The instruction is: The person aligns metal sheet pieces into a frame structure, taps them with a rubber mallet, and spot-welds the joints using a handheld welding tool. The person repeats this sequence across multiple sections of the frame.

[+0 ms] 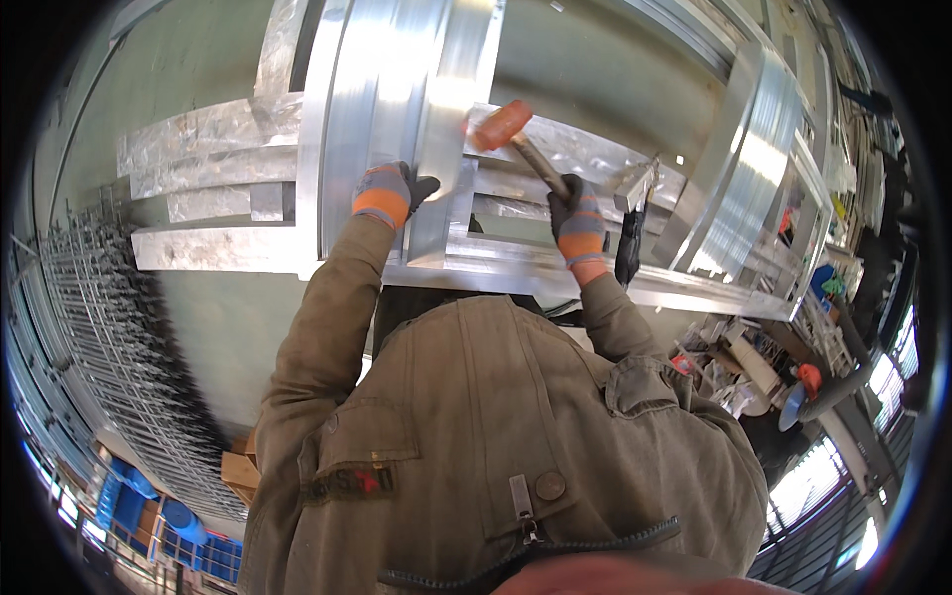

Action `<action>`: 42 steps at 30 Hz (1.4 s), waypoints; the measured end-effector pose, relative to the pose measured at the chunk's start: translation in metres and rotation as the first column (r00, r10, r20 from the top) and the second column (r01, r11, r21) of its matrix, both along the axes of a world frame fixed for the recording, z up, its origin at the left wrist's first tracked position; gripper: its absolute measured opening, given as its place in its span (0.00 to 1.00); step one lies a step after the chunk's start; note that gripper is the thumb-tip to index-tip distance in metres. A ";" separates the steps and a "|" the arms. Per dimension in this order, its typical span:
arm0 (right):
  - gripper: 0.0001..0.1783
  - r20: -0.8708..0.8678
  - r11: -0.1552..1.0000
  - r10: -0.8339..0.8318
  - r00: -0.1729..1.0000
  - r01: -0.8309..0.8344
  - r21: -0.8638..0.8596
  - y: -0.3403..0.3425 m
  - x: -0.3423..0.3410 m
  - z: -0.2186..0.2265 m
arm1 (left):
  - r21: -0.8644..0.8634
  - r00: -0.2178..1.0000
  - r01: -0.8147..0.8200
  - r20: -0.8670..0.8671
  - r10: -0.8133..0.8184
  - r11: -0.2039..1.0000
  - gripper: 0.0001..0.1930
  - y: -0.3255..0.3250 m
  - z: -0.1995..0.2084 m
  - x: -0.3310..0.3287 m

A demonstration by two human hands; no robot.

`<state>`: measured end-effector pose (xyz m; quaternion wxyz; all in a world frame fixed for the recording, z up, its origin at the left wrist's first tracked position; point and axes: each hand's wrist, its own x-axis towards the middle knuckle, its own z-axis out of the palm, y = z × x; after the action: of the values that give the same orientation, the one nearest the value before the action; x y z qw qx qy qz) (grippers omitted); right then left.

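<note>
My right hand (578, 220), in a grey and orange glove, is closed round the handle of a mallet (503, 125) with an orange-red head. The mallet's head is up by the right edge of a wide ribbed aluminium panel (392, 74); whether it touches the metal I cannot tell. On that same panel rests my left hand (389, 193), also gloved, with the thumb spread to the right and nothing held. Under the panel, silvery bars (213, 248) run crosswise, some with wrinkled clear film on them. A black-handled tool (630, 238) stands beside my right hand.
A second ribbed metal panel (749, 164) sits in a frame to the right. Many thin metal rods (119, 307) are stacked at the left. Cluttered tools and scraps (739, 367) lie at the lower right, and blue containers (183, 521) stand at the lower left.
</note>
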<state>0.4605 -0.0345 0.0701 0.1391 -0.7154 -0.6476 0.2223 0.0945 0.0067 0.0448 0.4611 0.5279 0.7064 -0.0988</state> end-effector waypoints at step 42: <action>0.18 -0.305 -0.163 -0.948 -0.094 0.964 0.209 -0.241 0.483 -0.062 | -0.084 0.910 -0.322 0.248 0.332 0.943 0.23 -0.015 -0.024 -0.015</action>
<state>0.9432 -0.2753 0.0081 0.4022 -0.9105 0.0716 -0.0641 0.0792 -0.0079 0.0212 0.5701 0.4009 0.7163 0.0349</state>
